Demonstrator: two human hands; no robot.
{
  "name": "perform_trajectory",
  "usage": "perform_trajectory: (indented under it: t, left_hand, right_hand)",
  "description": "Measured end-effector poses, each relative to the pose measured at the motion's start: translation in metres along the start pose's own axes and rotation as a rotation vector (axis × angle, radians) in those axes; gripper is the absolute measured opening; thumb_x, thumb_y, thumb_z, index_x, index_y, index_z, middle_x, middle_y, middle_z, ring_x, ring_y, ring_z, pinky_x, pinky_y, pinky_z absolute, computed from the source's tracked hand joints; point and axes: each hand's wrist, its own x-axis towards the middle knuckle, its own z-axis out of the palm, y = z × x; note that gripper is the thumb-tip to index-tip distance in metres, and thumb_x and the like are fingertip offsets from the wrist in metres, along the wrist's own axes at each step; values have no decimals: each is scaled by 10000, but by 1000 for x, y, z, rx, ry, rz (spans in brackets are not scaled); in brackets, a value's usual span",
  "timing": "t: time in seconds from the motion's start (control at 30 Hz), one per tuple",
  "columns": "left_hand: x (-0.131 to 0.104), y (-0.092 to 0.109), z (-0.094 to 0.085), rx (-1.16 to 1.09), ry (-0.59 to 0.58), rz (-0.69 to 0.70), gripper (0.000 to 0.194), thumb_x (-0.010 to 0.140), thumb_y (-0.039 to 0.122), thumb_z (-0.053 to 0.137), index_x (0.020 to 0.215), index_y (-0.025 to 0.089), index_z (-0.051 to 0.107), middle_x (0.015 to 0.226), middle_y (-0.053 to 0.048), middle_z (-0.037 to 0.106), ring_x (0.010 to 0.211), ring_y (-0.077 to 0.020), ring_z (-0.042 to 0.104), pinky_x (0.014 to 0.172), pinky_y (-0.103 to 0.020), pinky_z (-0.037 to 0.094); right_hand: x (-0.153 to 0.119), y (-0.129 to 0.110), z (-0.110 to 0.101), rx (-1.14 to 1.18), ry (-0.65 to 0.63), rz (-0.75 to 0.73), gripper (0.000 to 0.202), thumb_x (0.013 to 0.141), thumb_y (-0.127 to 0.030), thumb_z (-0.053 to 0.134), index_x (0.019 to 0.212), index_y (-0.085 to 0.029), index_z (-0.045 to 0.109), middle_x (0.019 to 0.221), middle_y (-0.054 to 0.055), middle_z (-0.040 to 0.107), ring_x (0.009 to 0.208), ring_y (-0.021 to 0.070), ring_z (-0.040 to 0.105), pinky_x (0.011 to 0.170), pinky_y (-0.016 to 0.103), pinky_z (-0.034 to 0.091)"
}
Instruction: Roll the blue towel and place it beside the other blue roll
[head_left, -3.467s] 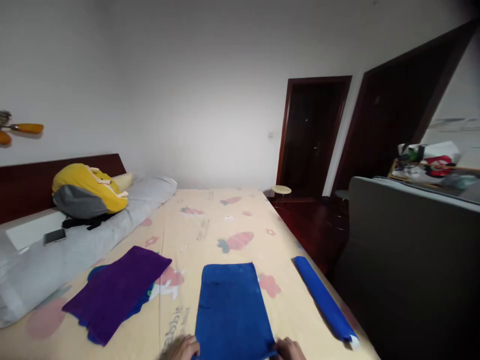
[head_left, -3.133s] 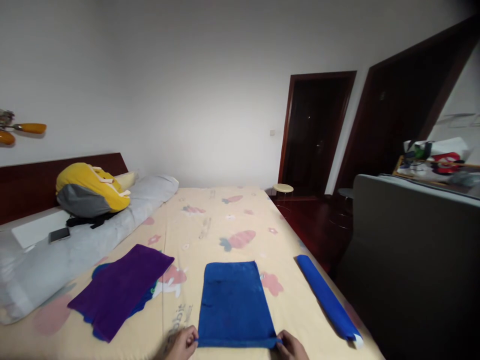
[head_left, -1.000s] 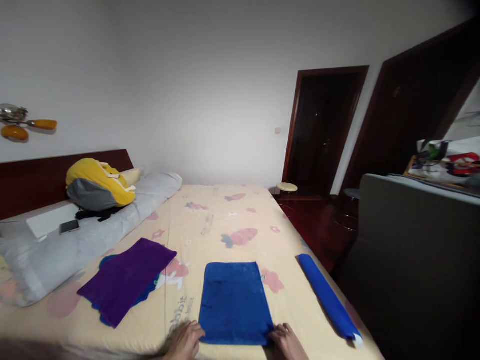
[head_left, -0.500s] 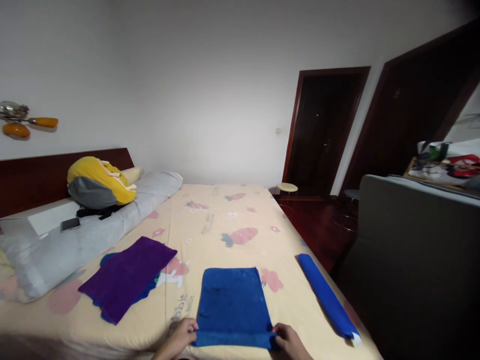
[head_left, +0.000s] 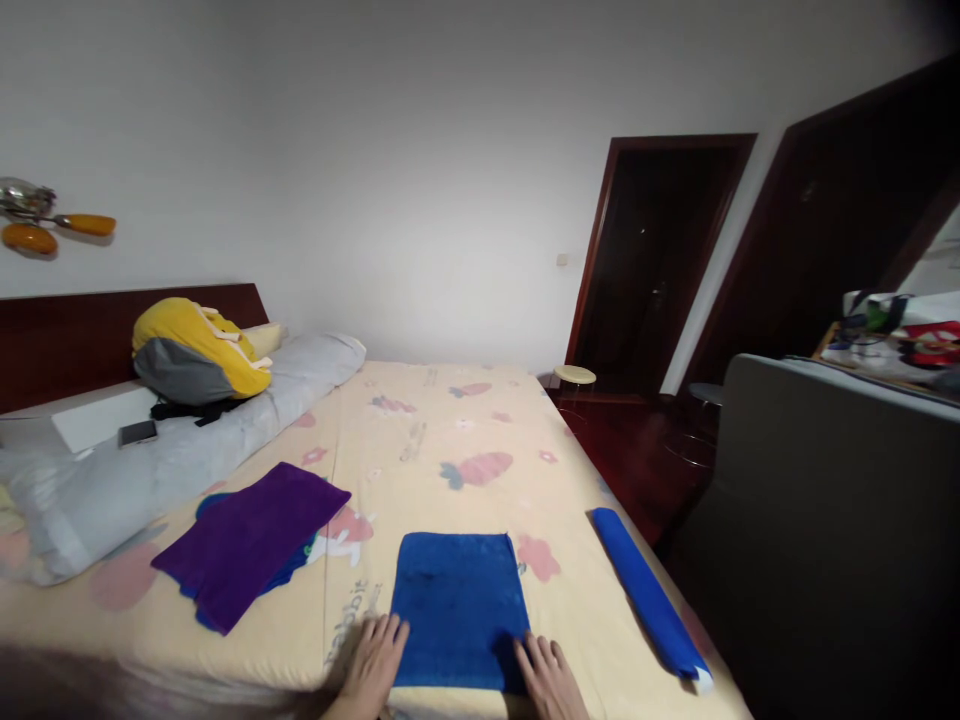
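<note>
I'd have the left hand (head_left: 373, 658) and right hand (head_left: 550, 672) press evenly, fingers loosely spread, pinching nothing, along both sides of the blue cloth (head_left: 459, 605), near-centre on the bed (head_left: 420, 430).

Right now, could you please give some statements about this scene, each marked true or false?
1. The left hand touches the blue cloth. True.
2. The right hand rests on the purple cloth. False: its fingers are at the blue cloth's right edge.
3. The purple cloth lies over blue fabric. True.
4. The yellow backpack lies on the floor. False: it rests on the bed, by the headboard.
5. A narrow blue roll lies right of the blue cloth. True.
</note>
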Motion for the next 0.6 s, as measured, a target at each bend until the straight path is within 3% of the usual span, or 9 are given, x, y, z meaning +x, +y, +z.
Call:
perform_trajectory:
  t: [0.07, 0.13, 0.2, 0.3, 0.4, 0.5, 0.6]
  left_hand:
    - [2, 13, 0, -3, -30, 223, 666, 779, 18, 403, 1407, 241, 416, 1431, -120, 540, 1313, -266, 501, 1079, -482, 420]
    - [2, 29, 2, -62, -66, 450, 724, 810, 50, 419, 1479, 279, 264, 1507, -85, 439, 1374, -243, 428, 1100, -430, 423]
    - [2, 45, 8, -109, -50, 576, 750, 856, 86, 394, 1508, 307, 95, 1554, -41, 336, 1416, -204, 350, 1129, -366, 405]
    - [0, 58, 19, -116, -7, 558, 799, 850, 74, 381, 1492, 295, -41, 1565, -18, 267, 1423, -180, 318, 1148, -336, 395]
    - [-5, 52, 20, -125, -48, 502, 888, 791, 73, 457, 1479, 272, -69, 1572, -31, 196, 1438, -209, 282, 1172, -402, 370]
    - [-12, 31, 9, -131, -113, 497, 915, 778, 93, 485, 1475, 300, -69, 1585, 4, 153, 1457, -206, 232, 1200, -451, 311]
    - [-19, 8, -3, -135, -100, 476, 894, 791, 75, 460, 1480, 338, -45, 1589, 50, 181, 1454, -168, 245, 1207, -406, 299]
  right_hand:
    - [9, -12, -3, -57, 62, -169, 448, 754, -95, 452, 1166, -169, 610, 1042, 73, 741, 879, 229, 639, 805, 380, 470]
    - [17, -29, -2, -65, 146, -227, 348, 829, -180, 415, 1085, -166, 650, 952, 49, 757, 839, 210, 637, 780, 358, 474]
    - [22, -47, 2, -86, 203, -222, 341, 871, -244, 385, 1019, -150, 678, 940, 63, 763, 869, 217, 647, 770, 351, 480]
    - [26, -69, 10, -89, 166, -178, 398, 867, -235, 407, 1178, -114, 623, 1147, 92, 723, 1063, 222, 632, 854, 320, 482]
    - [26, -71, 11, 78, 118, -182, 543, 873, -232, 422, 1402, -108, 412, 1201, 70, 703, 1096, 175, 631, 856, 264, 490]
    - [23, -48, 1, 278, -14, -267, 675, 886, -283, 437, 1496, -155, 177, 1282, 35, 650, 1141, 150, 617, 849, 256, 509]
    - [15, -12, -15, 392, -198, -292, 735, 875, -279, 445, 1507, -186, 83, 1401, 43, 534, 1246, 162, 551, 926, 272, 496]
